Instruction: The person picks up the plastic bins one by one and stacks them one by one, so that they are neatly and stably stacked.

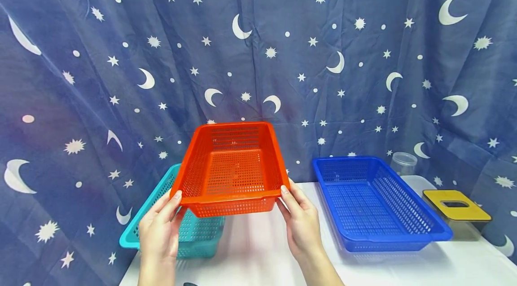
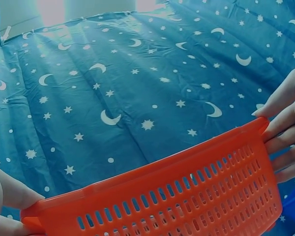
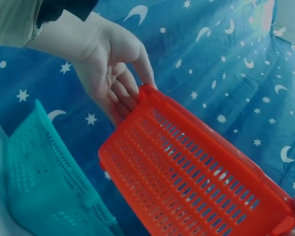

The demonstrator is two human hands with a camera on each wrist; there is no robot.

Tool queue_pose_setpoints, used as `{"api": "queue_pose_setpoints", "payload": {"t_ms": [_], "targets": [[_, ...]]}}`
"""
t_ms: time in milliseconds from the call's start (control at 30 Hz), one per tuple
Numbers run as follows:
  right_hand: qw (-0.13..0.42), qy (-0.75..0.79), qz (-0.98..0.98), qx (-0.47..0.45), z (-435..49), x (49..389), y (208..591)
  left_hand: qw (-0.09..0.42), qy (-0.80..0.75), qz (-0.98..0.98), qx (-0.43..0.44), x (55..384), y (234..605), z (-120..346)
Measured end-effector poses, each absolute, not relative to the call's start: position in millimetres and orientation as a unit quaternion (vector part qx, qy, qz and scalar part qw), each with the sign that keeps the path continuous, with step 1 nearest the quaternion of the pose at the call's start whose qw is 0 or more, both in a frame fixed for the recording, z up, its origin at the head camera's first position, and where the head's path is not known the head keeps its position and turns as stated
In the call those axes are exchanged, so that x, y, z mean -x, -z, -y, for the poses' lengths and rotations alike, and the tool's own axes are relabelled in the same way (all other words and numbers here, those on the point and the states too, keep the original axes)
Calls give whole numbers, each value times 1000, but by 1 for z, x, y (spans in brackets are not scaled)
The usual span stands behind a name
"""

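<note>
An orange-red plastic basket (image 1: 236, 171) with slotted walls hangs above the table, its inside bare and facing me. At its near left corner my left hand (image 1: 159, 225) grips the rim, thumb on top and fingers underneath. My right hand (image 1: 300, 221) holds the near right corner the same way. In the left wrist view the slotted near wall of the basket (image 2: 172, 196) spans between both hands. The right wrist view shows the left hand (image 3: 113, 73) with its thumb on the rim of the basket (image 3: 187, 162).
Behind and below the left hand stands a teal basket (image 1: 198, 236). A blue basket (image 1: 387, 218) sits to the right on the white table (image 1: 258, 259). Beyond it are a yellow-lidded box (image 1: 456, 205) and a clear round container (image 1: 404, 163). A star-and-moon curtain (image 1: 258, 52) hangs behind.
</note>
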State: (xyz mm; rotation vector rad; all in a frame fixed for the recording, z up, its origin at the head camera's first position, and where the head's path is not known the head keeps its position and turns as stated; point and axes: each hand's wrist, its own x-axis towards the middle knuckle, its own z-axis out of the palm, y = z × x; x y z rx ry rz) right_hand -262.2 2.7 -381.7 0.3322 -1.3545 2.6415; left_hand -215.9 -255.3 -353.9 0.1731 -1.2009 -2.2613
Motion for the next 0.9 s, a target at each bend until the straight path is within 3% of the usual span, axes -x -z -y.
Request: {"api": "queue_pose_setpoints", "payload": {"t_ms": [900], "targets": [[78, -875, 466, -111, 24, 258, 383, 291, 847, 438, -75, 214, 359, 282]]}}
